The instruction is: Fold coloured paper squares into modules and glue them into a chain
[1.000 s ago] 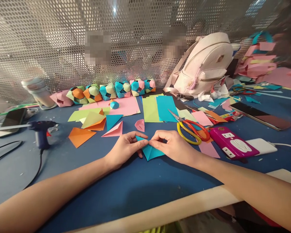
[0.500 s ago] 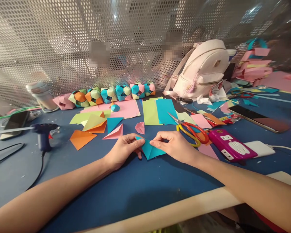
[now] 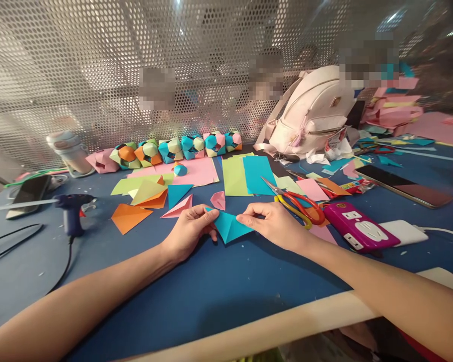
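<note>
Left hand (image 3: 191, 229) and right hand (image 3: 277, 225) pinch creased blue paper (image 3: 227, 229) between them | light, even pressure should keep folds crisp

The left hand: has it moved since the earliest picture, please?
Yes, the left hand has shifted slightly to the left, judged against the small pink paper piece.

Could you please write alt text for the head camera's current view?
The left hand and right hand hold a creased blue paper at a blue table. Behind them stand a row of paper balls and a backpack, with a glue gun left and scissors right.
</note>
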`<action>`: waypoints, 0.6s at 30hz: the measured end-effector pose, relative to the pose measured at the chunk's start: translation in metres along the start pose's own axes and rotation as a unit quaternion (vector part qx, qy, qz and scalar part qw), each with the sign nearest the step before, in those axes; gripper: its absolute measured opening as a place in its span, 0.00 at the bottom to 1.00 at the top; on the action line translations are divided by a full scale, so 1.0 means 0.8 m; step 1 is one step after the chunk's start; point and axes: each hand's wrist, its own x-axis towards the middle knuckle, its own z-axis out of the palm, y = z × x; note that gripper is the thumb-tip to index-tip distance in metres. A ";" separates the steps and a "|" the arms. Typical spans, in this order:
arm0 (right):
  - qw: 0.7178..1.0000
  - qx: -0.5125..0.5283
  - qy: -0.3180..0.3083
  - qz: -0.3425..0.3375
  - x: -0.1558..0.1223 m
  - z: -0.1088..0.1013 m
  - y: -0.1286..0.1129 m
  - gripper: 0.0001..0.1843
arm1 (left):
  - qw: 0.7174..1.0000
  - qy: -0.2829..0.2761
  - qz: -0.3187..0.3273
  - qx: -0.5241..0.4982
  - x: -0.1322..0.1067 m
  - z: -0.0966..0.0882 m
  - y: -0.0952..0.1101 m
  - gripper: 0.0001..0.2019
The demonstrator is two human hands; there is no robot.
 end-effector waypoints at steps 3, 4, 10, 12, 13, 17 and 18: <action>1.000 -0.004 -0.002 0.001 0.000 -0.001 0.001 0.20 | 1.000 0.002 0.006 -0.005 0.001 -0.002 -0.001 0.12; 1.000 -0.005 -0.006 0.002 0.000 -0.001 0.002 0.20 | 1.000 0.005 0.008 -0.009 0.001 -0.002 -0.001 0.12; 1.000 -0.020 -0.008 0.006 0.001 -0.001 0.005 0.23 | 0.999 0.026 0.011 -0.025 0.002 -0.005 -0.002 0.13; 1.000 -0.021 -0.009 0.003 0.001 -0.001 0.005 0.23 | 0.999 0.032 0.012 -0.029 0.003 -0.005 -0.002 0.13; 1.000 -0.022 -0.008 0.001 0.001 -0.001 0.005 0.23 | 0.999 0.036 0.012 -0.031 0.004 -0.005 -0.001 0.14; 1.000 -0.024 -0.005 0.004 0.001 -0.002 0.006 0.24 | 0.998 0.050 0.009 -0.043 0.005 -0.005 -0.001 0.15; 1.000 -0.025 -0.005 0.007 0.001 -0.003 0.006 0.25 | 0.998 0.050 0.009 -0.046 0.005 -0.004 -0.001 0.15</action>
